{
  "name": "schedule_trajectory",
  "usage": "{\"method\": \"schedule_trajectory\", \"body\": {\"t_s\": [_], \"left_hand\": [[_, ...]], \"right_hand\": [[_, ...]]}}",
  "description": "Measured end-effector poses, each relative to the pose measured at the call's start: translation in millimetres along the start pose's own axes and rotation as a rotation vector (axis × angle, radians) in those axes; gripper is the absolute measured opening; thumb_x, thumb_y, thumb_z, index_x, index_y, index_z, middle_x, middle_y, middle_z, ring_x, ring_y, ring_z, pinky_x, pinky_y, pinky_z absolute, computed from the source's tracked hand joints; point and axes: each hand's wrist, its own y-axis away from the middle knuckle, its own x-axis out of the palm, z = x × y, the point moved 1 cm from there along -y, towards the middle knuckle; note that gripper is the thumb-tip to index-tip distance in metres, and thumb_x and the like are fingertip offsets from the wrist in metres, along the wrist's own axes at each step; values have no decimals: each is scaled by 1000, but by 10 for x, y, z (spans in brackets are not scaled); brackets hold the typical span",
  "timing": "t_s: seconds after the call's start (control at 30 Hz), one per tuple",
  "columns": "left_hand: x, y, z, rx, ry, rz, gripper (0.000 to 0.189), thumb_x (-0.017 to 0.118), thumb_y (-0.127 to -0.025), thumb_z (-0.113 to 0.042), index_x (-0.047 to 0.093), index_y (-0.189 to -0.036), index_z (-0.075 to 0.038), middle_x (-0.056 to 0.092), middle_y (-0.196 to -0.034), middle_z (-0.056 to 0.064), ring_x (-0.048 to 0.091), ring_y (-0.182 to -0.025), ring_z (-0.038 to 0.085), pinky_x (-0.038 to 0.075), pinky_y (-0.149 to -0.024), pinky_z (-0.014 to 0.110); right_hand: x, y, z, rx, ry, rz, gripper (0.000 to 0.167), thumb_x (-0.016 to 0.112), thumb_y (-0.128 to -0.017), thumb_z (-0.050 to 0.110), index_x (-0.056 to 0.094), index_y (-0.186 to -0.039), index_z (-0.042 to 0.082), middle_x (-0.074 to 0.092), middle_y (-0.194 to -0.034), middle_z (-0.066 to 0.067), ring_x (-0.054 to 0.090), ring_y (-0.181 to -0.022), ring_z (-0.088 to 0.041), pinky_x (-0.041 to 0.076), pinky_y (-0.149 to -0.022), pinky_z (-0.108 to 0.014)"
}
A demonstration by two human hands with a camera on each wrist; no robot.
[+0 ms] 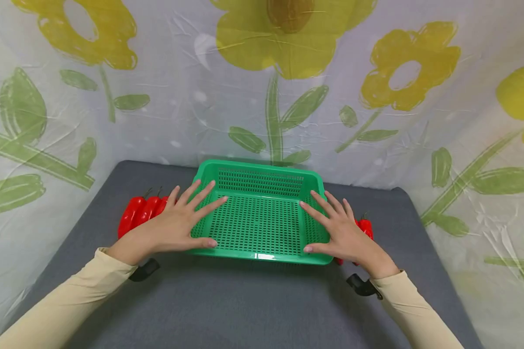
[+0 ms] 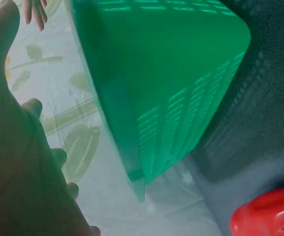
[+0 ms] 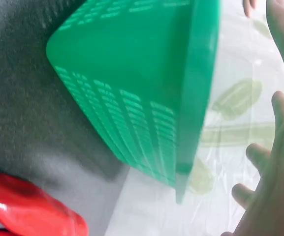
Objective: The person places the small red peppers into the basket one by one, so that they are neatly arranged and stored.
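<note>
A green plastic basket (image 1: 256, 220) with slotted walls stands on the grey table, and nothing lies inside it. Over its left end my left hand (image 1: 174, 225) is held with the fingers spread. My right hand (image 1: 342, 232) hovers likewise at the right end, fingers apart. In the left wrist view a gap shows between the left hand (image 2: 18, 132) and the basket's rim (image 2: 114, 113). The right wrist view shows the right hand (image 3: 274, 162) apart from the rim (image 3: 198, 93) too. Neither hand holds anything.
Several red peppers (image 1: 133, 213) lie left of the basket, partly hidden by the left hand. More red peppers (image 1: 365, 228) lie on the right, mostly behind the right hand. A flowered curtain (image 1: 170, 121) hangs behind the grey table (image 1: 249, 305).
</note>
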Motion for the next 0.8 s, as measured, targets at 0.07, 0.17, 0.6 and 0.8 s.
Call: {"method": "schedule_trajectory", "body": {"t_s": [0.07,0.17,0.6,0.8], "left_hand": [[-10,22,6,-19,10,-11,97,58,-82,-73,12,-159,-36,-5,-170,4,-1,-154,42,6,-113,77],[-23,62,3,-62,26,-13,98,59,-82,-72,11,-159,-35,-4,-170,6,-1,-153,43,6,-112,77],[-27,262,-56,-240,196,21,104,60,-84,-69,6,-161,-27,-1,-168,16,2,-150,51,5,-110,80],[43,304,-60,-295,231,43,106,59,-83,-71,1,-161,-27,0,-168,18,4,-149,52,5,-109,81]], "right_hand": [[-36,24,-27,11,-17,-7,102,73,-77,64,18,-158,35,10,-169,-7,8,-153,-43,7,-112,-77],[-82,70,-94,34,-47,-7,102,74,-77,63,18,-158,35,10,-168,-9,8,-153,-43,5,-112,-77],[-216,344,-658,180,-227,-36,103,81,-79,39,17,-159,31,10,-168,-10,9,-151,-48,4,-110,-78],[-210,473,-887,223,-327,-64,101,81,-80,31,19,-159,26,15,-166,-15,13,-147,-53,13,-103,-82]]}}
